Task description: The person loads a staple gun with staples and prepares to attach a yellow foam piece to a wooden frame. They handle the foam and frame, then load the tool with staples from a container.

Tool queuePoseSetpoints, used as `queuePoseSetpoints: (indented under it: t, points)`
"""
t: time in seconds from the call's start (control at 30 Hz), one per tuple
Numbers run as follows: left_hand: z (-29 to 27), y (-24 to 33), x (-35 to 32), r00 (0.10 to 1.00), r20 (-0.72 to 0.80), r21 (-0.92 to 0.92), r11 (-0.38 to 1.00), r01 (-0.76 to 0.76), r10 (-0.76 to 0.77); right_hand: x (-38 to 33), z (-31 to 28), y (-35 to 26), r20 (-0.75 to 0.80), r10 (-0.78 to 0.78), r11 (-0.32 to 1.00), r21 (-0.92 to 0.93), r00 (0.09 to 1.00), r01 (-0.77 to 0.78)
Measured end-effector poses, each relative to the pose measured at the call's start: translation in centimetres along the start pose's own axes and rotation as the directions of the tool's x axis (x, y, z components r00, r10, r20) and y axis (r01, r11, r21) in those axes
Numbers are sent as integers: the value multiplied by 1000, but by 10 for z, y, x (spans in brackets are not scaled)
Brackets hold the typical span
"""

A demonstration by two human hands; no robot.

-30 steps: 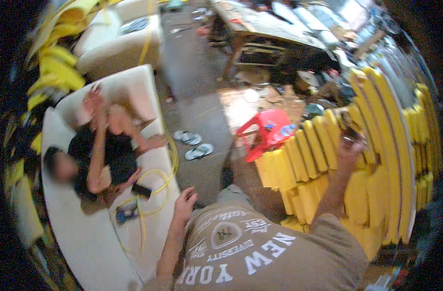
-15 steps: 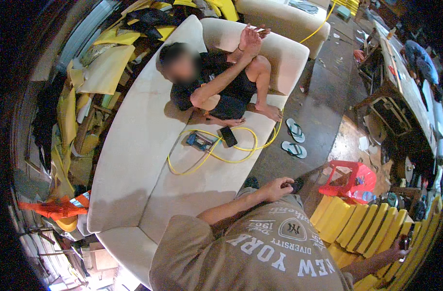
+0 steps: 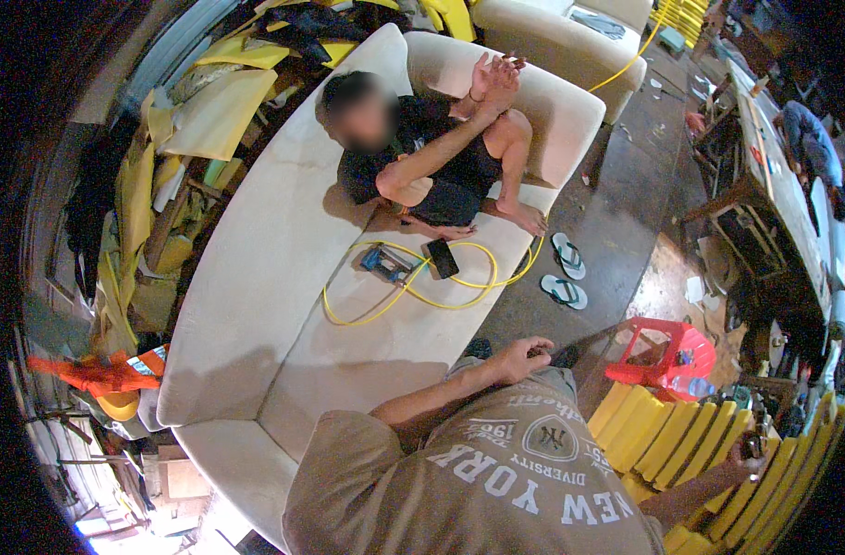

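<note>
My left hand (image 3: 522, 359) rests over my lap in front of my brown T-shirt, its fingers curled; anything inside them is hidden. Out to the right, my right hand (image 3: 748, 455) is beside stacked yellow foam pieces (image 3: 658, 435). Its fingers are bent around something small and dark that I cannot make out. Beyond my left arm, on the seat of a cream sofa (image 3: 246, 277), lie a blue air staple gun (image 3: 385, 264), a looped yellow hose (image 3: 468, 303) and a black phone (image 3: 443, 259). Neither hand touches these.
Another person (image 3: 422, 166) in dark clothes sits on the sofa, legs folded, hands raised together. Flip-flops (image 3: 566, 273) lie on the floor. A red plastic stool (image 3: 658, 356) stands near the foam. Along the right runs a workbench (image 3: 764, 176); foam scraps (image 3: 214, 125) pile up at left.
The view has shifted slightly. My right hand appears a little higher and further left, still beside the foam. My left hand stays over my lap. The seated person has barely moved.
</note>
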State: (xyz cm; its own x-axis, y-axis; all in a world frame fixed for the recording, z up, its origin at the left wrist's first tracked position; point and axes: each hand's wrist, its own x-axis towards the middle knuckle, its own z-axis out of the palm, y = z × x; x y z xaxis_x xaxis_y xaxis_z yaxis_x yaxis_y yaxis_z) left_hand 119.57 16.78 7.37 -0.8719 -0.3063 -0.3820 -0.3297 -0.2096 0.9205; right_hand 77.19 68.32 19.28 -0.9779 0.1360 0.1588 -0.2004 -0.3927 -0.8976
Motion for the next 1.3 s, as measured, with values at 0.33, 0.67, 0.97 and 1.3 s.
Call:
queuePoseSetpoints:
  t: [0.33,0.67,0.97,1.3]
  points:
    - [2,7,5,999,-31,54,998,-29,31,-142,194,107,325,622,723,111,713,-682]
    - [10,7,10,993,79,-200,977,-72,89,-256,288,134,317,835,475,-1,450,-880]
    - [11,18,8,963,234,-323,945,-55,136,-305,318,133,304,925,287,-166,228,-943]
    - [16,27,1,948,251,-304,946,-115,196,-315,315,129,351,912,298,-217,211,-930]
